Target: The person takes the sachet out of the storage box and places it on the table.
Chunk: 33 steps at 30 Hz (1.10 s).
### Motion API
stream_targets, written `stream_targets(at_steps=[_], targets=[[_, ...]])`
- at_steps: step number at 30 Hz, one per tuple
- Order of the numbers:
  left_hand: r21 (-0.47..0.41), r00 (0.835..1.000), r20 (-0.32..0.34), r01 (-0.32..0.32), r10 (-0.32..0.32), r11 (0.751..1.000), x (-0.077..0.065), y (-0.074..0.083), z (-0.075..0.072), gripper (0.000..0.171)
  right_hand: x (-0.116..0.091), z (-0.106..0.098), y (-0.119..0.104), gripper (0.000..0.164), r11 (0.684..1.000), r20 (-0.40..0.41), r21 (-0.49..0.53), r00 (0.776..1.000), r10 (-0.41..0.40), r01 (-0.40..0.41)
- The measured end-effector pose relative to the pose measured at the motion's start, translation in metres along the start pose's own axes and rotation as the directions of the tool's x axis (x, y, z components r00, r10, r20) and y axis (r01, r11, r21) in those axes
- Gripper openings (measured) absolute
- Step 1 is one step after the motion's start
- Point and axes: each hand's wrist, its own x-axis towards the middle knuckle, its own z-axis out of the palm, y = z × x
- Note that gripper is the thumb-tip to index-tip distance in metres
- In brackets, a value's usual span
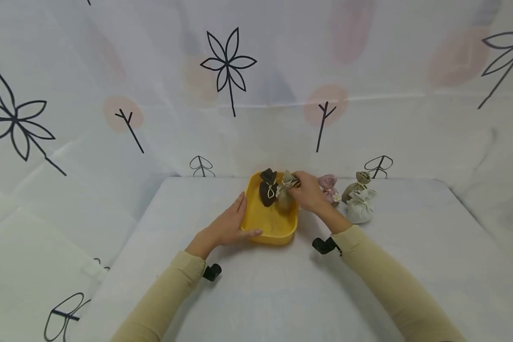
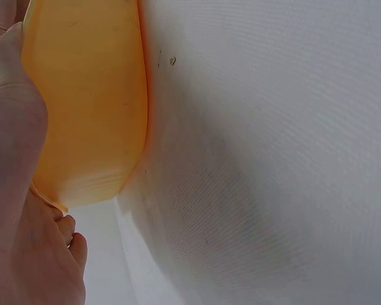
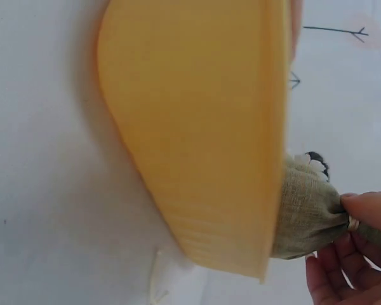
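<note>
A yellow plastic bin point(image 1: 267, 221) stands on the white-covered table. My left hand point(image 1: 226, 225) grips its near left corner, the thumb along the near rim and the fingers against the left side; its wall point(image 2: 89, 101) fills much of the left wrist view. My right hand point(image 1: 308, 191) pinches the tied neck of an olive-green drawstring pouch point(image 3: 311, 213) with a white flower on it. That pouch hangs upright at the bin's right side, its lower part inside the rim. A dark brown pouch point(image 1: 268, 192) with a pale cord lies in the back of the bin.
Right of the bin, a pink pouch point(image 1: 328, 185) stands partly behind my right wrist. Farther right, a white pouch point(image 1: 361, 206) sits in front of an olive-brown pouch point(image 1: 349, 191). A patterned cloth backdrop point(image 1: 261, 137) rises behind the table's back edge.
</note>
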Motion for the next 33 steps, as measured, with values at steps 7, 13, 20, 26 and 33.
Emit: stream_targets(at_steps=[7,13,20,26,33], targets=[[-0.018,1.0,0.019,0.019,-0.019,1.0,-0.001,0.001,-0.002,0.124,-0.012,-0.019,-0.013,0.034,0.999,-0.002,0.042,1.0,-0.022,0.022],[-0.015,1.0,0.021,0.012,-0.012,1.0,-0.001,0.002,-0.003,0.124,-0.023,-0.033,-0.015,0.033,0.99,-0.015,0.109,0.996,-0.083,0.085],[-0.021,1.0,0.015,0.021,-0.021,1.0,-0.001,0.004,-0.004,0.124,-0.034,-0.049,-0.016,0.033,0.994,-0.014,0.085,0.997,-0.072,0.073],[-0.02,1.0,0.011,0.027,-0.027,0.999,-0.002,0.005,-0.003,0.124,-0.046,-0.061,-0.012,0.032,0.997,-0.047,0.046,0.997,-0.054,0.056],[-0.023,0.999,0.004,0.032,-0.032,0.999,-0.003,0.006,-0.003,0.121,-0.06,-0.072,0.002,0.032,0.998,-0.051,0.027,0.997,-0.054,0.056]])
